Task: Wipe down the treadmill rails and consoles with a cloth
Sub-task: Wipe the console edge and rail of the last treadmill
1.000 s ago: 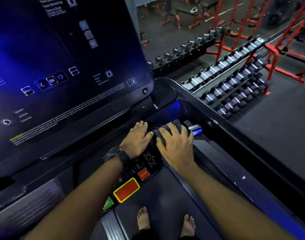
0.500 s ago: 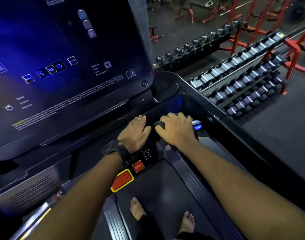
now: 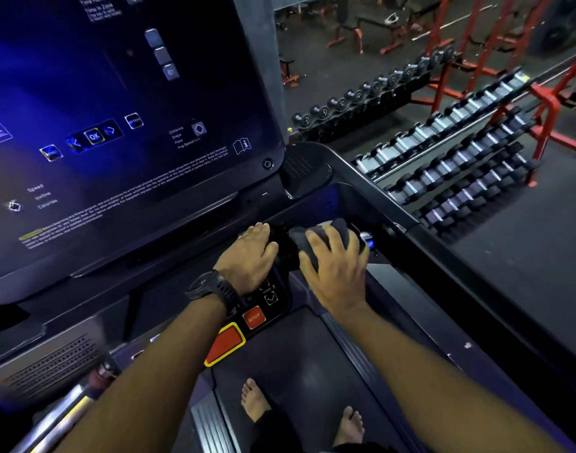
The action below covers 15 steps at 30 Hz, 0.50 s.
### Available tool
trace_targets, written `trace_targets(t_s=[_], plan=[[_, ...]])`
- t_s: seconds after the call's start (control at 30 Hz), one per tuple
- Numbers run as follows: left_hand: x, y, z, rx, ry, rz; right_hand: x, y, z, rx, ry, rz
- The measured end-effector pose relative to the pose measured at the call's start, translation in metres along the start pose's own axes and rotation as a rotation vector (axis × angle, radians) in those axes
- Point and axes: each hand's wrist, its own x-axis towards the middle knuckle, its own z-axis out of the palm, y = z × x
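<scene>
1. The right hand (image 3: 337, 266) lies up and to the right of the red STOP button (image 3: 254, 317). Its fingers are spread and bent over a bunched dark grey cloth (image 3: 316, 237), gripping it and pressing it down on the treadmill's control bar.
2. The cloth shows mostly past the fingertips, farther from the STOP button than the hand itself.
3. The left hand (image 3: 250, 256) sits just above the STOP button, palm down on the bar. Its fingers are straight and close together and hold nothing. It is just beside the cloth; whether they touch cannot be told.
4. A black watch (image 3: 214, 289) circles the left wrist, left of the STOP button.
5. A recessed tray (image 3: 345, 197) in the console lies beyond the cloth, up and right of the STOP button. Its inside glows blue, and what it holds cannot be made out.
6. Far right of the STOP button, a tiered rack (image 3: 391, 183) holds rows of dumbbells (image 3: 459, 165) lying side by side.
7. A second, longer rack (image 3: 394, 103) behind it carries a single line of round-headed dumbbells.
8. The console screen (image 3: 116, 125) rises up and left of the STOP button.
9. A larger red pad with a yellow border (image 3: 226, 344) sits just below and left of the STOP button.
10. Two bare feet (image 3: 254, 400) stand on the belt (image 3: 296, 361) below it.
</scene>
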Motion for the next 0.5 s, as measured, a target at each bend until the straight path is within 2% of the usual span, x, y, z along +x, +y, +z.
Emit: trace_targets(t_s=[0.07, 0.2, 0.37, 0.43, 0.5], plan=[[0.001, 0.0, 0.0, 0.012, 0.013, 0.001, 0.001, 0.006, 0.005, 0.0, 0.039, -0.049], [0.005, -0.001, 0.0, 0.053, 0.034, -0.004, 0.053, 0.005, -0.008, -0.025, -0.108, -0.077], [0.001, 0.002, 0.001, 0.063, 0.05, -0.005, 0.016, 0.017, 0.002, 0.018, 0.041, -0.044], [0.002, 0.001, 0.001, 0.071, 0.054, -0.004, 0.04, 0.018, -0.004, 0.005, -0.047, -0.089], [0.002, 0.0, 0.0, 0.073, 0.048, -0.007, 0.063, 0.016, -0.01, -0.026, -0.22, -0.096]])
